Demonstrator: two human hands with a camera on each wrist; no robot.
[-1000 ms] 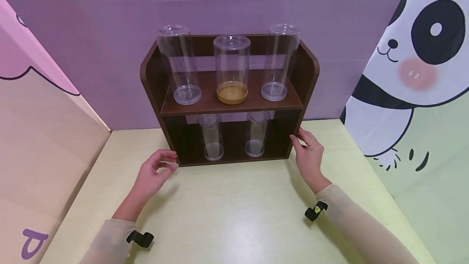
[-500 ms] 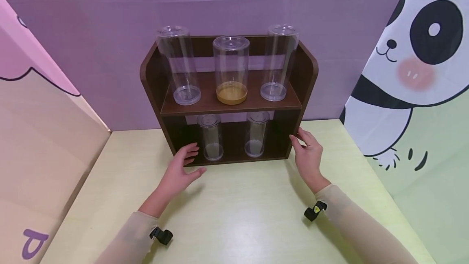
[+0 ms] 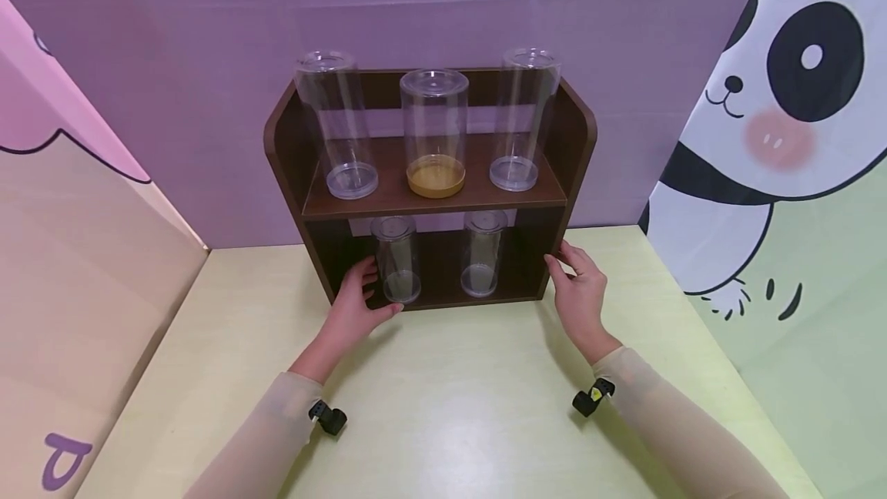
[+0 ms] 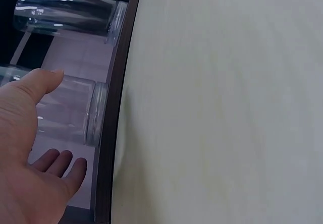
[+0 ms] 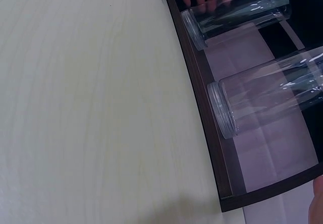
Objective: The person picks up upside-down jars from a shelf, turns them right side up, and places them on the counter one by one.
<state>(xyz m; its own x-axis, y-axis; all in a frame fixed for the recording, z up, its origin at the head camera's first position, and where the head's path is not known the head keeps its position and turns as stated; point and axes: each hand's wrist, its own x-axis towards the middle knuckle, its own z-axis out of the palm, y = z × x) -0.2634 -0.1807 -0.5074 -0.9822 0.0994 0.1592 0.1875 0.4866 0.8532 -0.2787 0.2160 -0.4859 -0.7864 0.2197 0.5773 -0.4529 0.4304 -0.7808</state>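
Note:
My left hand (image 3: 353, 306) reaches into the lower level of a dark brown two-tier shelf (image 3: 436, 206). Its thumb and spread fingers stand either side of the lower-left clear jar (image 3: 402, 264); in the left wrist view the thumb (image 4: 48, 80) overlaps that jar (image 4: 70, 108), the fingertips short of its wall. A second clear jar (image 3: 480, 264) stands to its right. At the shelf's right side panel rests my right hand (image 3: 580, 291), thumb by the front edge, fingers along the outside; the right wrist view catches only a sliver of it.
On the upper tier stand a left clear jar (image 3: 352, 175), a middle jar with a yellow-brown base (image 3: 436, 179) and a right clear jar (image 3: 513, 172). The pale table (image 3: 430, 406) lies in front. A purple backdrop (image 3: 208, 98) hangs close behind, with a panda print (image 3: 797, 122) at right.
My left hand has left the shelf's left edge and moved right, opening its fingers, to the lower-left jar. The right hand stays at the side panel. The view has shifted slightly.

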